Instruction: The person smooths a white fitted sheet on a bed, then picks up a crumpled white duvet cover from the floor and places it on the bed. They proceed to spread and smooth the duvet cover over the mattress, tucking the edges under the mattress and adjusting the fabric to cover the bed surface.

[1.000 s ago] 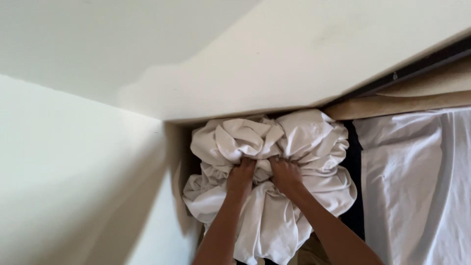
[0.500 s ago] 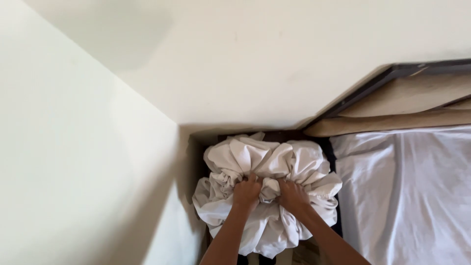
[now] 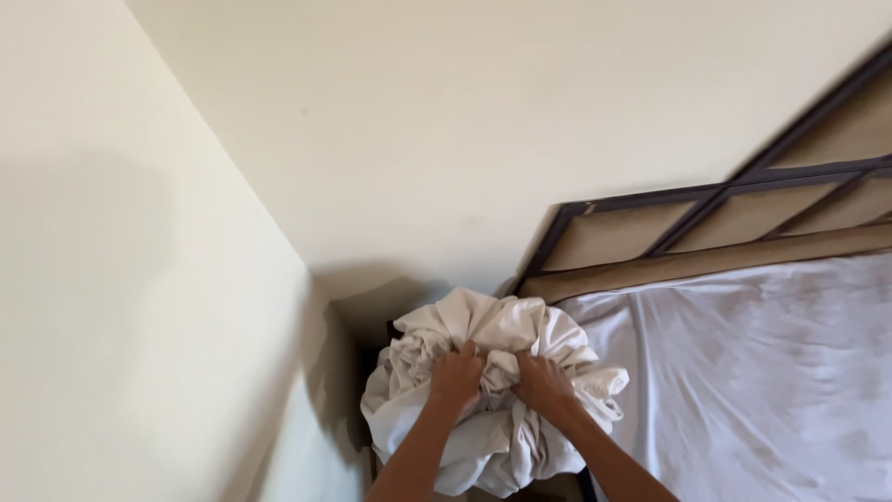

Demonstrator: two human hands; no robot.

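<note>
A crumpled white sheet bundle [image 3: 488, 330] sits in the room corner beside a bed. My left hand [image 3: 455, 376] grips folds near the bundle's middle, fingers curled into the cloth. Just to its right, my right hand [image 3: 544, 383] clutches the same bundle, fingers buried in the fabric. Both forearms reach up from the bottom edge. What the bundle rests on is hidden beneath it.
A bed with a white sheet [image 3: 762, 372] fills the lower right. Behind it stands a tan headboard with a dark frame [image 3: 725, 200]. Cream walls [image 3: 139, 279] meet in a corner just behind the bundle.
The view has tilted up, so the bundle and hands sit lower in the frame. The hands stay clenched on the sheet, which looks pressed into a tighter ball.
</note>
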